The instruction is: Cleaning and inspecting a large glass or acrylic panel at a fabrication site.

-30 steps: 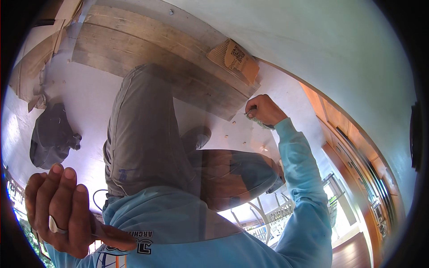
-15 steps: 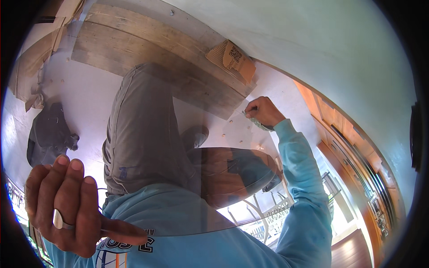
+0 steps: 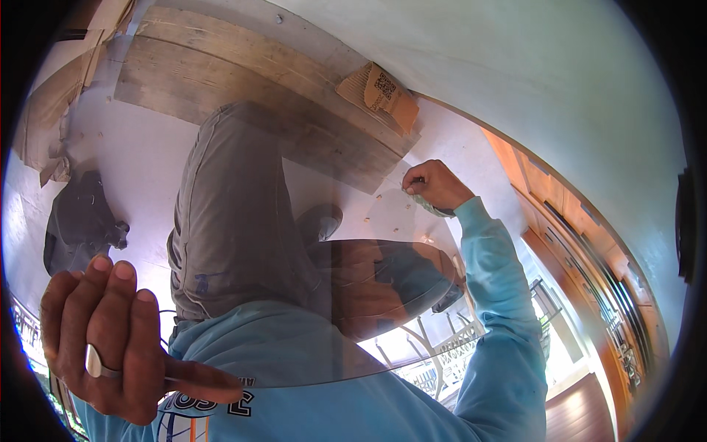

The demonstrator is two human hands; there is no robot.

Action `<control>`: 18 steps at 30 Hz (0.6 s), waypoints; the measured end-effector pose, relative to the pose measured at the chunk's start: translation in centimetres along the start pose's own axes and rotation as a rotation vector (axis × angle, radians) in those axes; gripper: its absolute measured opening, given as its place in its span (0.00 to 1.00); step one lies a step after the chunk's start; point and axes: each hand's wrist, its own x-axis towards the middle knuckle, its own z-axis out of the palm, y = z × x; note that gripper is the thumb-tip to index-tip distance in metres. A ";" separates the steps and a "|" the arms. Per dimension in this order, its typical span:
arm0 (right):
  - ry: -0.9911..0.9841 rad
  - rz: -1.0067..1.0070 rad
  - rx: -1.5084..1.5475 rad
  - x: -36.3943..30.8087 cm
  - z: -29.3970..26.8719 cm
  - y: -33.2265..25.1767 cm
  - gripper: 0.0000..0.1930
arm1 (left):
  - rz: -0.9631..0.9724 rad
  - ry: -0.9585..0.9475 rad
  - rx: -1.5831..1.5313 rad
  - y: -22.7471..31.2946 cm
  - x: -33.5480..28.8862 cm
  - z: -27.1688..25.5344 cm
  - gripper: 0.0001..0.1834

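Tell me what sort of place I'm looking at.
Probably a room being fitted out or renovated, though I can't be certain: wooden planks lie on the pale floor, torn corrugated cardboard sits at their right end, and small scraps are scattered about.

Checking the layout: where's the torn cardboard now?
In the head view, right of centre near the top: the torn cardboard lies at the right end of the wooden planks, above the right hand.
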 end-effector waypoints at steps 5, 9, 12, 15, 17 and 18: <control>0.126 0.058 -0.205 0.6 0.2 -1.4 0.04 | 0.029 0.006 0.007 -0.1 0.4 -0.7 0.44; 0.110 0.087 -0.279 1.7 0.4 -1.2 0.03 | 0.045 -0.006 0.062 -0.2 0.0 -0.2 0.46; 0.112 0.122 -0.285 1.9 0.6 -1.2 0.03 | 0.032 0.083 0.027 -0.1 0.3 0.5 0.46; 0.122 0.130 -0.303 2.0 0.7 -1.3 0.03 | 0.033 0.110 0.011 -0.1 0.3 0.6 0.46; 0.116 0.145 -0.321 2.1 0.7 -1.7 0.03 | 0.024 0.126 0.013 -0.1 0.2 0.7 0.46; 0.117 0.145 -0.323 2.1 0.7 -1.7 0.03 | 0.014 0.141 0.015 0.0 0.2 0.7 0.47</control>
